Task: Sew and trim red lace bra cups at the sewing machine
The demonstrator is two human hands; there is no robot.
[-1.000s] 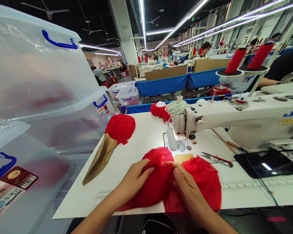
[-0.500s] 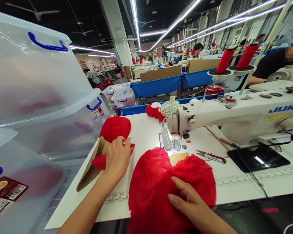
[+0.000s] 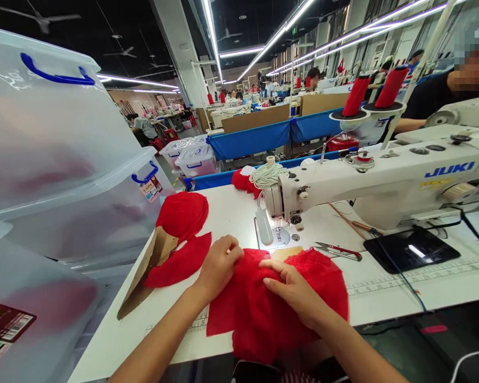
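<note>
Red fabric with a gathered, lacy edge lies bunched at the table's front, before the sewing machine. My left hand is closed in a pinch at its upper left, above a flat red piece with a straight lower edge. My right hand grips a fold of the fabric between thumb and fingers, just right of the left hand. Further left, a curved red fabric piece lies partly over a brown cardboard piece, below a rounded red fabric stack.
Red-handled thread snips and a black tablet-like slab lie right of the needle. Clear plastic bins stack up along the left edge. More red fabric sits behind the machine head. A person sits at the right.
My left hand has moved right, from the cardboard to the red fabric, uncovering the curved piece. My right hand has shifted up slightly, and the fabric is more bunched. The view has turned slightly right.
</note>
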